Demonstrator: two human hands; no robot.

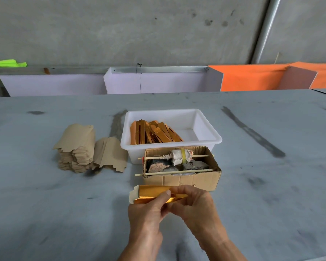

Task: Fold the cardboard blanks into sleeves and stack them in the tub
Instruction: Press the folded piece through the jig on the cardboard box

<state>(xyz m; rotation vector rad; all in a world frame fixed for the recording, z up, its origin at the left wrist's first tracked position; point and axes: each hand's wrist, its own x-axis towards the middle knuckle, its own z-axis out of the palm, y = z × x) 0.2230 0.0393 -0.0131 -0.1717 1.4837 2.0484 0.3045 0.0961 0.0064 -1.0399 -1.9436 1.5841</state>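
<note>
Both hands work just above the grey bench (45, 204): the left hand (147, 213) and right hand (194, 204) pinch a gold cardboard blank (151, 192), partly folded. Beyond, folded gold sleeves (154, 131) lie in the white tub (209, 136), with flat brown blanks (77, 147) stacked left of it.

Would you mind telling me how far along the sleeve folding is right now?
Done: a batch of gold folded sleeves lies in the left half of the white tub. In hand: the left hand and right hand pinch one gold blank, partly folded. Left: two piles of flat cardboard blanks on the table.
</note>
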